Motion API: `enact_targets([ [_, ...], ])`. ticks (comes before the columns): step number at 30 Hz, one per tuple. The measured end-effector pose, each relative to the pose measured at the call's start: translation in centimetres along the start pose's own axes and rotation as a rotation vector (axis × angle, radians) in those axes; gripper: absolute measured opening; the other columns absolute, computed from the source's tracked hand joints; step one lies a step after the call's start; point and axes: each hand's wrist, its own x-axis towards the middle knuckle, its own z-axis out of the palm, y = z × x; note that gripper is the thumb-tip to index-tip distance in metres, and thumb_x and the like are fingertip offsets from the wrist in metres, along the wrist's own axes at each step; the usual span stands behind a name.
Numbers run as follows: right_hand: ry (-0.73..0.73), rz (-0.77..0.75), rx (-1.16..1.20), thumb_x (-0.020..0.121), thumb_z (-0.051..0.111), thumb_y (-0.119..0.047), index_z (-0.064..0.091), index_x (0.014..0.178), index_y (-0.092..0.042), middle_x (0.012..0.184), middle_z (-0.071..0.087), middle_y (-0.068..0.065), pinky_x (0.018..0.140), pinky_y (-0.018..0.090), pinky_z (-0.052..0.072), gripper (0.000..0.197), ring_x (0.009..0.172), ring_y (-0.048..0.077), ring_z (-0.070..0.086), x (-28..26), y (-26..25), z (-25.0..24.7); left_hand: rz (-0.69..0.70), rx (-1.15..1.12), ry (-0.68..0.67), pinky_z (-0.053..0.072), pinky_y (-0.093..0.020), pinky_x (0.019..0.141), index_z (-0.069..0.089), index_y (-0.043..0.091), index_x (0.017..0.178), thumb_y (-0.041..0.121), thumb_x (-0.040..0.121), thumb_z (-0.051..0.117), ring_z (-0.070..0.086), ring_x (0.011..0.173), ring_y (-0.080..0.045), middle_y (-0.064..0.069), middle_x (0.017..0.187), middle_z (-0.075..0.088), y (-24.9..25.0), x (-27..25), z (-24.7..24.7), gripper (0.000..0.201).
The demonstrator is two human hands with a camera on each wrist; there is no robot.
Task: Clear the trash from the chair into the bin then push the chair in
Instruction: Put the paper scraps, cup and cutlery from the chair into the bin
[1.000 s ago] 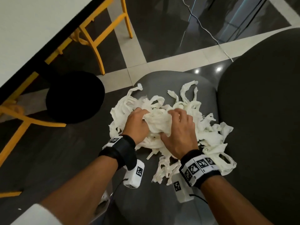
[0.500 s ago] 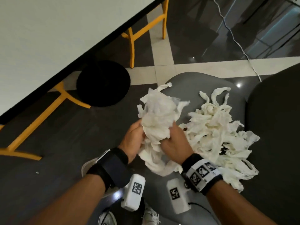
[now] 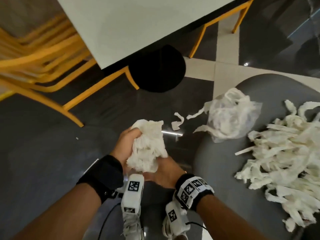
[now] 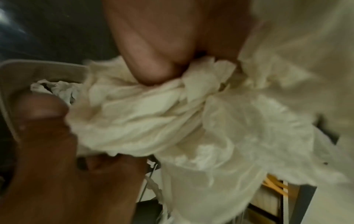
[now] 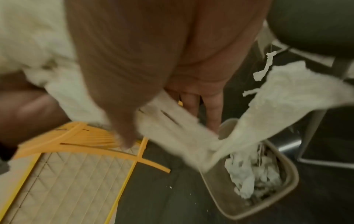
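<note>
The main risk is spillage: your wad of paper (image 3: 147,149) is loose and shredded, and scraps (image 3: 178,121) are already in the air or on the floor just beyond your hands, with a bigger clump (image 3: 230,118) flying at the chair's edge. Strips trailing from under your palms could miss the bin (image 5: 287,186) if you let go too early or too high. The bin sits directly below your hands, partly filled, as the right wrist view shows.

Your left hand (image 3: 125,146) curls round the wad from the left, fingers wrapped on the paper. Your right hand (image 3: 162,172) cups it from beneath and nearer you; its fingers look fairly straight, supporting more than clenching, though blur hides detail. The chair (image 3: 225,170) stands to the right of your hands, with a large pile of strips (image 3: 285,153) left on its seat.
</note>
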Motion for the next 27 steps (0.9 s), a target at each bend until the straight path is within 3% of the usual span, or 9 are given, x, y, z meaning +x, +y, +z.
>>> enact_targets([
  [2,0.046,0.077,0.005,0.083,0.033,-0.056,0.059,0.13,-0.011,0.137,0.059,0.014,0.118,0.04,0.032,0.07,0.133,0.029,0.05,2.1,1.0,2.7,0.047,-0.024,-0.022,0.055,-0.039,0.076,0.066,0.009,0.098,0.022,0.077,0.059,0.066,0.081,-0.029,-0.014,0.085,0.067,0.3,0.1,-1.5,0.027],
  [4,0.115,0.224,0.251,0.084,0.05,-0.043,0.056,0.128,-0.011,0.14,0.056,0.017,0.115,0.042,0.038,0.055,0.13,0.032,0.053,4.0,1.7,3.6,0.191,0.137,0.056,0.055,-0.029,0.063,0.063,0.012,0.099,0.008,0.084,0.054,0.068,0.077,-0.019,-0.004,0.083,0.069,0.4,0.3,-3.3,0.018],
  [6,0.235,0.333,0.713,0.079,0.07,-0.016,0.056,0.117,-0.011,0.118,0.066,0.02,0.081,0.04,0.061,0.041,0.095,0.031,0.069,4.9,1.4,3.2,0.255,0.316,0.149,0.055,-0.024,0.068,0.063,0.019,0.109,0.002,0.085,0.055,0.07,0.087,-0.012,0.002,0.097,0.072,-0.5,1.0,-5.1,0.031],
  [8,0.18,0.302,1.115,0.091,0.061,-0.014,0.06,0.112,-0.007,0.094,0.067,0.016,0.059,0.032,0.058,0.022,0.071,0.023,0.068,5.7,0.3,2.9,0.268,0.484,0.164,0.056,-0.027,0.075,0.062,0.025,0.11,0.009,0.085,0.059,0.067,0.095,-0.009,0.005,0.104,0.07,-2.3,2.0,-6.4,0.03],
  [11,0.016,0.343,1.355,0.089,0.054,-0.024,0.06,0.124,0.001,0.112,0.062,0.024,0.091,0.047,0.054,0.043,0.098,0.035,0.066,6.2,-1.5,3.2,0.247,0.7,0.113,0.056,-0.055,0.076,0.053,0.022,0.082,0.038,0.086,0.059,0.068,0.087,-0.026,-0.008,0.086,0.066,-6.0,5.0,-7.8,0.018],
  [14,-0.003,0.375,1.069,0.088,0.058,-0.018,0.063,0.125,-0.002,0.116,0.065,0.031,0.094,0.055,0.051,0.04,0.108,0.042,0.065,7.5,0.0,4.3,0.162,0.943,0.124,0.055,-0.052,0.083,0.05,0.038,0.088,0.067,0.082,0.05,0.066,0.103,-0.03,-0.004,0.103,0.065,-9.3,8.5,-9.8,0.03],
  [17,0.123,0.365,0.816,0.087,0.059,-0.023,0.059,0.129,-0.011,0.116,0.07,0.019,0.096,0.054,0.054,0.044,0.108,0.035,0.069,10.2,3.7,5.5,0.086,0.87,0.04,0.042,-0.047,0.106,0.049,0.051,0.124,0.066,0.074,0.053,0.052,0.125,-0.019,0.012,0.131,0.057,-10.4,9.2,-11.4,0.053],
  [23,0.161,0.27,-0.03,0.095,0.053,-0.037,0.034,0.148,-0.016,0.146,0.046,0.006,0.112,0.037,0.039,0.06,0.13,0.026,0.05,16.0,11.4,9.2,0.092,0.894,0.256,0.036,-0.047,0.113,0.042,0.026,0.142,0.03,0.089,0.056,0.041,0.136,-0.027,-0.005,0.147,0.042,-14.6,13.5,-16.9,0.055],
  [27,-0.006,0.306,-0.355,0.072,0.049,-0.075,0.025,0.15,-0.029,0.153,0.037,0.002,0.115,0.049,0.035,0.094,0.141,0.026,0.04,18.9,15.3,12.2,-0.015,0.875,0.245,0.043,-0.038,0.105,0.036,0.013,0.146,0.022,0.093,0.06,0.048,0.132,-0.03,-0.011,0.147,0.044,-18.2,17.2,-19.4,0.059],
])
